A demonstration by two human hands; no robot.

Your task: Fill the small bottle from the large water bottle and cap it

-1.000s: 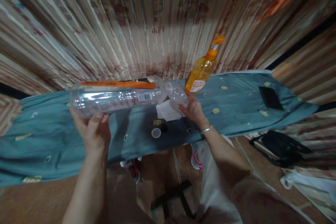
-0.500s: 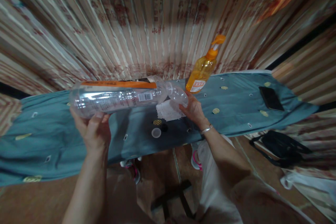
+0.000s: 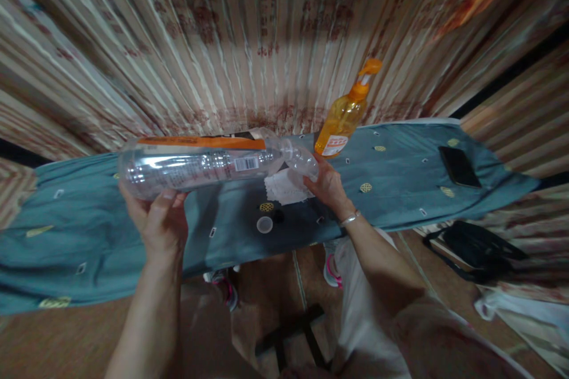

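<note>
My left hand (image 3: 160, 219) is wrapped round the base end of a large clear plastic bottle (image 3: 200, 169) with an orange-edged label and a barcode. The bottle lies nearly level in the air, its neck toward the right. At its mouth, my right hand (image 3: 329, 186) grips a small clear plastic bottle (image 3: 304, 163), tilted with its open end against the large one's neck. Whether the two mouths touch exactly, I cannot tell. Beneath them, a white paper napkin (image 3: 288, 188) rests on the cloth. A small white cap (image 3: 264, 224) lies nearer to me.
A teal patterned cloth (image 3: 391, 189) covers the narrow table. An amber pump bottle (image 3: 342, 121) stands just behind my right hand. To the right lies a black phone (image 3: 459, 166). A black bag (image 3: 482, 249) is low at the right. Pleated curtains (image 3: 249, 41) hang behind.
</note>
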